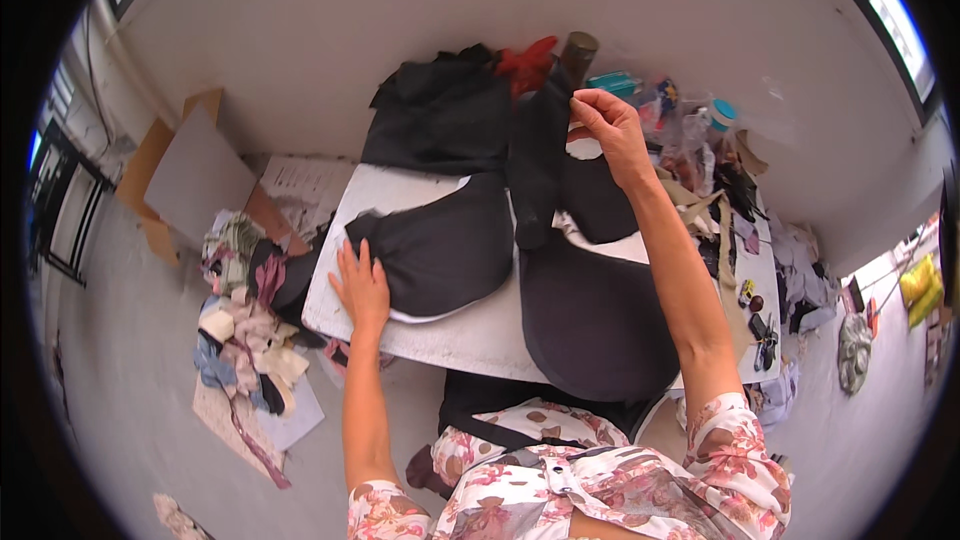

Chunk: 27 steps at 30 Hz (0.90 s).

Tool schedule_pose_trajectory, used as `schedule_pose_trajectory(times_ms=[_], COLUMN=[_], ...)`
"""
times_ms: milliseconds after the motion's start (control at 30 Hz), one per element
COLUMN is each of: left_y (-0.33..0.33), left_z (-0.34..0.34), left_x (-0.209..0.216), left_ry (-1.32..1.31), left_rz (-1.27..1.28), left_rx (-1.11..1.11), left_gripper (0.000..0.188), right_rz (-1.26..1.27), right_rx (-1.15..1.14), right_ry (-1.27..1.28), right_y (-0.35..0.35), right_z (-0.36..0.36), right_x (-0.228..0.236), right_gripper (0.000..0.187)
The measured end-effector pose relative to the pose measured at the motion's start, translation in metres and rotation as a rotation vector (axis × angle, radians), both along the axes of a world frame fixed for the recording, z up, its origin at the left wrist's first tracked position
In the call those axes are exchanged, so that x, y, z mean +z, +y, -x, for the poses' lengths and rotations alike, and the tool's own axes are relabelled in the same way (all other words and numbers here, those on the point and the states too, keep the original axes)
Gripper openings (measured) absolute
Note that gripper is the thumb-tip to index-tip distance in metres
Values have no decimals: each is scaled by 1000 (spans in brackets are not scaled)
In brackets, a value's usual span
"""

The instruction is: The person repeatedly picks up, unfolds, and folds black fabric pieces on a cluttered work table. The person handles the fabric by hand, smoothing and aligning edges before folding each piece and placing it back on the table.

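My left hand [362, 285] lies flat with fingers spread on the left edge of a rounded black fabric piece [455, 255], which has a white layer showing along its rim. Raised at the far middle, my right hand [612, 130] pinches the upper edge of a long black fabric strip [538, 155]. The strip hangs down toward the gap between the pieces. A second rounded black piece [595, 320] reaches over the table's near edge. Under my right wrist is a smaller black piece [598, 198].
A stack of black fabric [440, 115] sits at the back of the white table [450, 342]. Scraps, plastic bags and small tools [765, 335] crowd its right side. Fabric offcuts [250, 340] pile on the floor at left, near a cardboard box [195, 165]. A wall stands behind.
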<state>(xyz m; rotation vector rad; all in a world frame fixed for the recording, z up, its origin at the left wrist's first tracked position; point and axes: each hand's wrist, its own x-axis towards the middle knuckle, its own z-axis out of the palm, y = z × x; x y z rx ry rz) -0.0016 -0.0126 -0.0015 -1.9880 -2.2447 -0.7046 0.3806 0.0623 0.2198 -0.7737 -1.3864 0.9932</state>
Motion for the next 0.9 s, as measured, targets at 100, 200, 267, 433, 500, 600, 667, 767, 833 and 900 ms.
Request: schedule_pose_trajectory(times_ms=[100,200,267,433,500,600,667,767,833,900], left_y=[3,1,14,32,46,53,58,59,51,40], left_z=[-2,-14,-49,-106,-106,-91,-77,-57,-43,-24], left_x=[22,88,149,240,230,213,198,169,147,117], left_ry=[-40,-142,-672,-1226,-1321,-1442,-1480,-1412,-1212,-1042], left_rz=[77,-74,-222,38,-40,-114,-166,-267,-232,-212], left_rx=[-23,-138,-400,-788,-707,-516,-438,-314,-140,-32], left_gripper=[49,45,32,70,40,21,19,21,22,22], right_rz=[-125,-230,-272,-691,-698,-611,-469,-257,-111,-23], right_rx=[-15,-52,-79,-185,-177,-185,-178,-152,-94,-5], right_ry=[-22,-136,-255,-668,-722,-706,-665,-562,-331,-106], right_y=[-15,-31,-40,-33,-25,-14,-6,4,13,18], right_z=[-18,-17,0,57,76,98,107,114,106,90], right_x=[23,43,48,34,21,1,-11,-34,-47,-48], right_gripper=[16,14,14,13,11,12,13,14,13,14])
